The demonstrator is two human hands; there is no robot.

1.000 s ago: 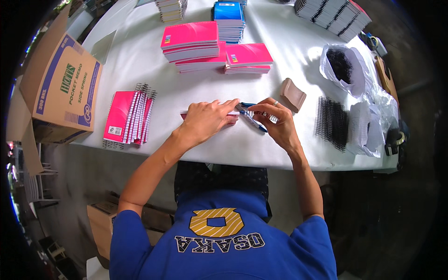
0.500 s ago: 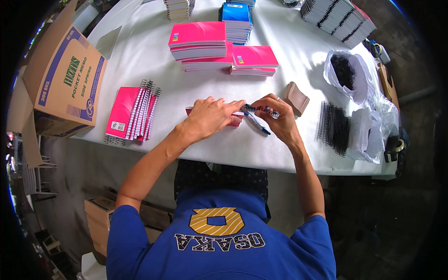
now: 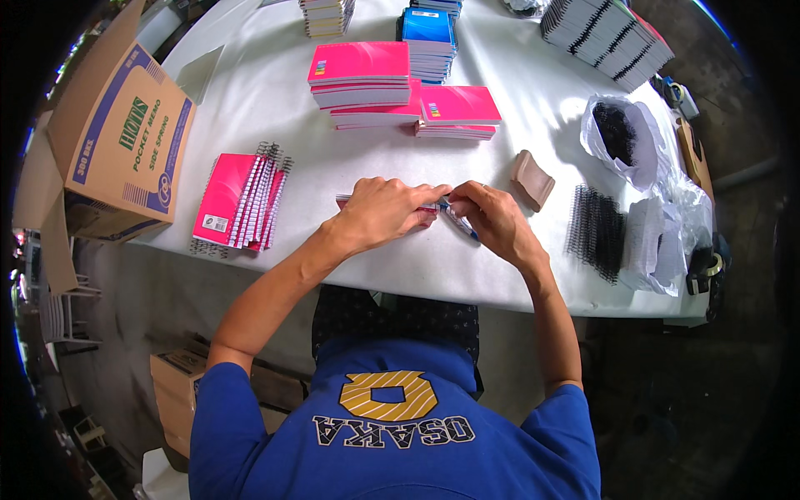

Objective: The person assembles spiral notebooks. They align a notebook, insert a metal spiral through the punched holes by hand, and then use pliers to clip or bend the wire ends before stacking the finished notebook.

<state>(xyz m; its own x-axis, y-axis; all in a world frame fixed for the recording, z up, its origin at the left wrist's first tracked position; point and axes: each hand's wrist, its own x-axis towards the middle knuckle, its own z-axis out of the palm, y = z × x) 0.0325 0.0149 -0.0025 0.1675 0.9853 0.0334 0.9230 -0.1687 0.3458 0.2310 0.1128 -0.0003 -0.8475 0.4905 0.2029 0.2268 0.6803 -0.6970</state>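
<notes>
My left hand (image 3: 375,215) lies over a small pink notebook (image 3: 343,201) near the front of the table. Its fingers reach across the top and its thumb presses the near side, so most of the notebook is hidden. At the notebook's right end my right hand (image 3: 500,223) is closed in a pinch, almost touching the left fingertips. What it pinches is covered by the fingers. Just under the right hand shows a slim blue-and-white tool, pen-like in shape (image 3: 460,223), partly hidden.
Pink notebooks (image 3: 358,60) and blue notebooks (image 3: 428,29) are stacked beyond my hands. Coil-bound pink notebooks (image 3: 223,196) lie left, beside an open carton (image 3: 125,137). To the right are a brown curved block (image 3: 532,179), black wire coils (image 3: 596,232) and a coil-filled bag (image 3: 646,158).
My right hand has turned and drawn in toward the notebook's right end, its fingers now covering the dark coil-like piece seen before. The left hand keeps its hold. The whole view has shifted slightly.
</notes>
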